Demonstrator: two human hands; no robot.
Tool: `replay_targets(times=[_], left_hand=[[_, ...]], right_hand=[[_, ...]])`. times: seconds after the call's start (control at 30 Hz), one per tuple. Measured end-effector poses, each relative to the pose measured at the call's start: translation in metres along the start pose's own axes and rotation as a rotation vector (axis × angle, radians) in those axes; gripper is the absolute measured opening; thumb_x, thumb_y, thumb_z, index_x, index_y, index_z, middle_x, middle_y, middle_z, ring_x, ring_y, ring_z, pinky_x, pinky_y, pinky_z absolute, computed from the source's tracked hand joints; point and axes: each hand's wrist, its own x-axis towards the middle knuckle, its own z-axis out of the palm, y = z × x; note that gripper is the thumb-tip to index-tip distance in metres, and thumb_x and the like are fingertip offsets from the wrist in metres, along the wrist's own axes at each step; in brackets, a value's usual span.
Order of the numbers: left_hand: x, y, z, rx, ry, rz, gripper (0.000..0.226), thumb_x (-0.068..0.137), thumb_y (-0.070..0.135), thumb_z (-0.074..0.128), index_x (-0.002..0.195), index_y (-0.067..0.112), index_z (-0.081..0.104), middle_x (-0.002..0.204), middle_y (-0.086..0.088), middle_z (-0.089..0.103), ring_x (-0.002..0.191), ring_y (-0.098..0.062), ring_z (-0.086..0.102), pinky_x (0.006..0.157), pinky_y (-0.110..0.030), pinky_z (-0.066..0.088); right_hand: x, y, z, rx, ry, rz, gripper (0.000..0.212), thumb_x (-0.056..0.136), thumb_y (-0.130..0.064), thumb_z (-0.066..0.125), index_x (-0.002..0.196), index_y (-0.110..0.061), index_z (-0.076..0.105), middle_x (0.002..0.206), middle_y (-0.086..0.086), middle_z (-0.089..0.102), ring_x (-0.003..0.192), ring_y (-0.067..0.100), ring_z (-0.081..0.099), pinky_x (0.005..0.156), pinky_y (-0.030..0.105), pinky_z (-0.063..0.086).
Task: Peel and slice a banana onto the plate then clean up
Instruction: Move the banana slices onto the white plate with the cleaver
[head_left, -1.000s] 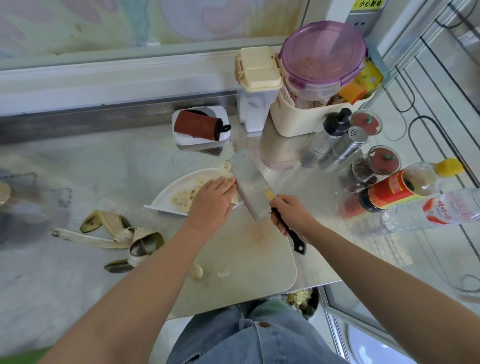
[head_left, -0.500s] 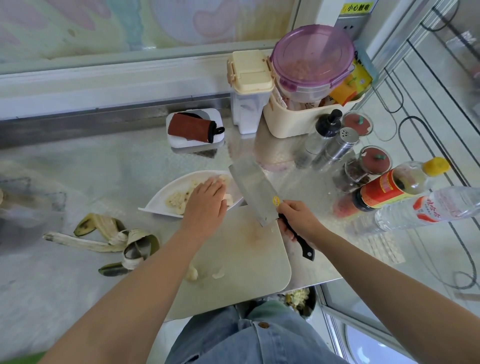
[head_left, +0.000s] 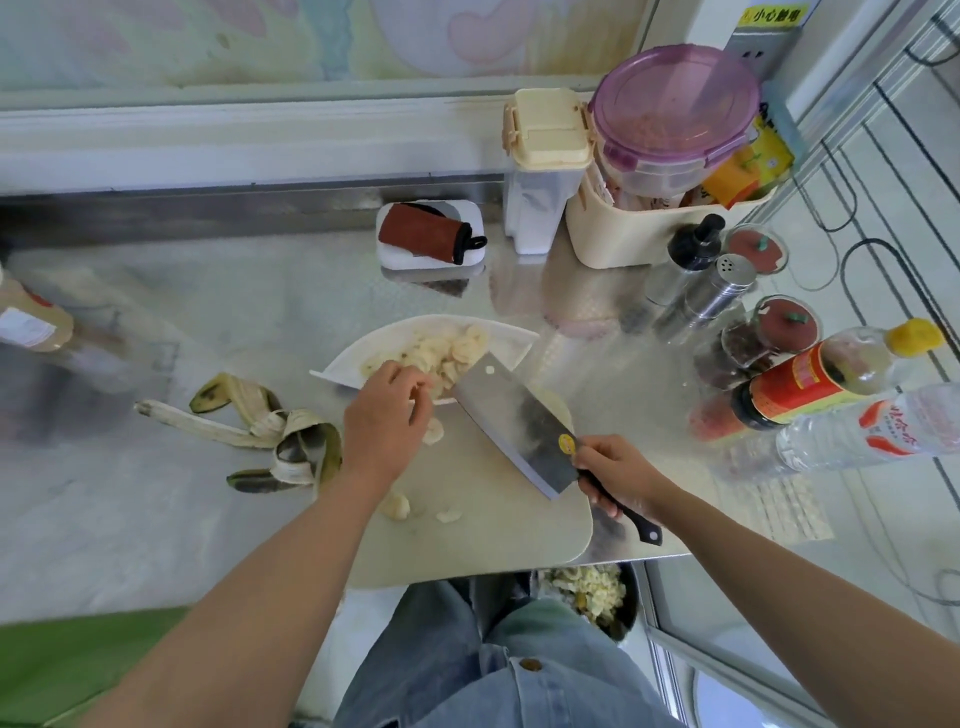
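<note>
The left hand has pulled back off the plate, so the slices show there; its fingers curl, I cannot tell round what; the right hand grips the knife; bits wait on the board.

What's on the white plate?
Pale banana slices lie heaped on the plate. The left hand and the cleaver blade cover its near edge, so anything there is hidden.

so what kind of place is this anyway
Probably a home kitchen counter: a steel worktop, a cleaver over a cutting board, and a sauce bottle and metal shaker at the right.
</note>
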Motion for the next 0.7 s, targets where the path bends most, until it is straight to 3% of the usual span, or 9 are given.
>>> replay_targets(times=[0.13, 0.27, 0.7], left_hand=[[-0.036, -0.015, -0.004, 0.039, -0.029, -0.118, 0.009, 0.09, 0.022, 0.056, 0.091, 0.016, 0.062, 0.085, -0.001, 0.057, 0.07, -0.02, 0.054, 0.056, -0.031, 0.041], [-0.064, -0.023, 0.001, 0.046, -0.126, -0.268, 0.019, 0.089, 0.023, 0.056, 0.106, 0.016, 0.063, 0.101, -0.004, 0.057, 0.086, -0.022, 0.057, 0.074, -0.037, 0.049], [-0.059, -0.02, 0.015, -0.007, -0.286, -0.341, 0.041, 0.096, 0.024, 0.047, 0.136, 0.017, 0.047, 0.123, -0.01, 0.044, 0.112, -0.025, 0.046, 0.09, -0.034, 0.041]], right_hand=[[-0.008, 0.019, 0.009, -0.04, -0.03, 0.023, 0.033, 0.096, -0.011, 0.041, 0.063, -0.008, 0.044, 0.046, 0.009, 0.046, 0.031, 0.017, 0.034, 0.035, 0.02, 0.027], [-0.01, 0.025, 0.017, -0.081, 0.003, 0.046, 0.033, 0.097, -0.014, 0.043, 0.065, -0.007, 0.045, 0.047, 0.01, 0.047, 0.031, 0.017, 0.035, 0.036, 0.022, 0.027], [-0.015, 0.033, 0.046, -0.041, 0.011, 0.049, 0.034, 0.097, -0.018, 0.043, 0.066, -0.005, 0.048, 0.05, 0.012, 0.051, 0.034, 0.021, 0.04, 0.035, 0.023, 0.034]])
